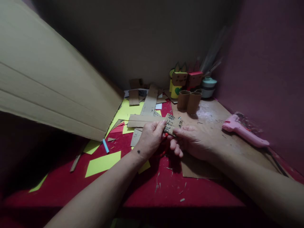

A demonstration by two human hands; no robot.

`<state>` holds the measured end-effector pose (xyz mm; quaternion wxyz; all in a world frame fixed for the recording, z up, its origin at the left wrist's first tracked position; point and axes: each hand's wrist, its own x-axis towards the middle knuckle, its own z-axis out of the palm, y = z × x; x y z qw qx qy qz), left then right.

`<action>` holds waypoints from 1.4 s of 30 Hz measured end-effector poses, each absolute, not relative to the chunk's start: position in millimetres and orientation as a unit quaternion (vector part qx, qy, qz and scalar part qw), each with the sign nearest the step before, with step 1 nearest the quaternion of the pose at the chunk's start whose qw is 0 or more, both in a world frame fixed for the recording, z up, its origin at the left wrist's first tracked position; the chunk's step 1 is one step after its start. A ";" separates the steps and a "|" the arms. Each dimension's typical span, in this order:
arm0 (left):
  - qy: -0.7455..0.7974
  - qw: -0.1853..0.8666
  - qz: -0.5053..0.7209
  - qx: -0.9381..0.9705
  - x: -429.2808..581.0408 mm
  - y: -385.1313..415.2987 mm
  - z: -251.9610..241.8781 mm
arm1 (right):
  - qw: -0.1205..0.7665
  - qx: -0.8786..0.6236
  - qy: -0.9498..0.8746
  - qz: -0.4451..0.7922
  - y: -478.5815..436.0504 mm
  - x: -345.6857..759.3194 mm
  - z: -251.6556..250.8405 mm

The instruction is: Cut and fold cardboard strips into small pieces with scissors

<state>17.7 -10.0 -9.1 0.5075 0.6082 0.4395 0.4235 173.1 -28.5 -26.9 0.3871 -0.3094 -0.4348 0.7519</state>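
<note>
Currently your left hand [152, 136] and right hand [191, 138] pinch printed cardboard piece [170, 124]; its lettering slants toward far edge of worktop [147, 197], leaning right; long axis unclear.

“行标” on cardboard piece [169, 123], adjoining characters unclear

The printed piece [170, 124] looks like matt cardboard, and the tubes [193, 104] show the same dull board. From where I stand, the pink tool [247, 134] has plastic's smooth sheen, while the red loop [166, 135] glints, glossy plastic too. The yellow sheet [103, 163] is matt paper; the red table covering [147, 193] looks dull and clothlike.
</note>
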 end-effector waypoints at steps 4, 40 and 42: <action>0.457 0.514 0.415 0.596 19.1 -12.3 -7.1 | 0.392 -0.353 -0.438 0.728 -30.4 170.9 -24.7; 0.409 0.588 0.359 0.599 11.4 -14.7 -8.3 | 0.419 -0.480 -0.503 0.584 -40.2 168.3 -8.6; 0.404 0.587 0.368 0.597 10.7 -13.1 -9.2 | 0.405 -0.480 -0.542 0.559 -40.6 170.2 -8.8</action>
